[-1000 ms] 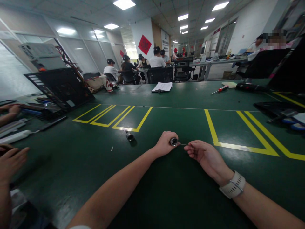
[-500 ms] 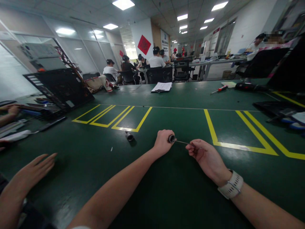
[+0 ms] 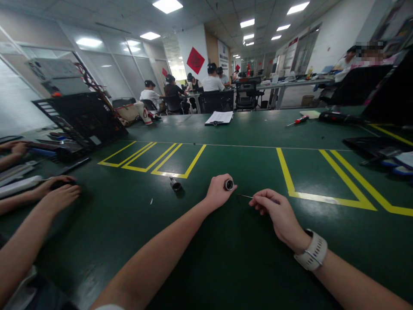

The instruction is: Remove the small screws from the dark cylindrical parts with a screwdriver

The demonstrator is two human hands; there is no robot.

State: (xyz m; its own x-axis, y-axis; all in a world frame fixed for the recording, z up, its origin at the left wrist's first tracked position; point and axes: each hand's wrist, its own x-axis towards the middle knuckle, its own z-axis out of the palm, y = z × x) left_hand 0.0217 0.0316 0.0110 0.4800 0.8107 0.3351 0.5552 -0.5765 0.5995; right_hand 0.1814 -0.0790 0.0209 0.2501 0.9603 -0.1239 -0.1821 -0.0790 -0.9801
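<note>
My left hand point(image 3: 219, 191) is closed around a dark metal cylinder point(image 3: 229, 184) whose round hollow end faces me. In my right hand point(image 3: 274, 211) a thin metal rod-like tool point(image 3: 245, 196) is pinched, its tip pointing left. That tip is a short way below and right of the cylinder, apart from it. My fingers hide the tool's back end. A similar metal piece point(image 3: 175, 184) with a hollow end lies on the green table point(image 3: 206, 254), left of my left hand.
At the left, a co-worker's hands point(image 3: 61, 196) hold something dark. Yellow tape outlines point(image 3: 185, 175) mark the table. A clipboard with paper point(image 3: 219, 117) and a red screwdriver point(image 3: 297, 121) lie farther back. A small white scrap point(image 3: 151, 201) lies left of my forearm.
The thin tool's tip has come away from the cylinder's opening. My left hand has shifted slightly left and turned the opening toward me. The co-worker's hands have come together on a dark object.
</note>
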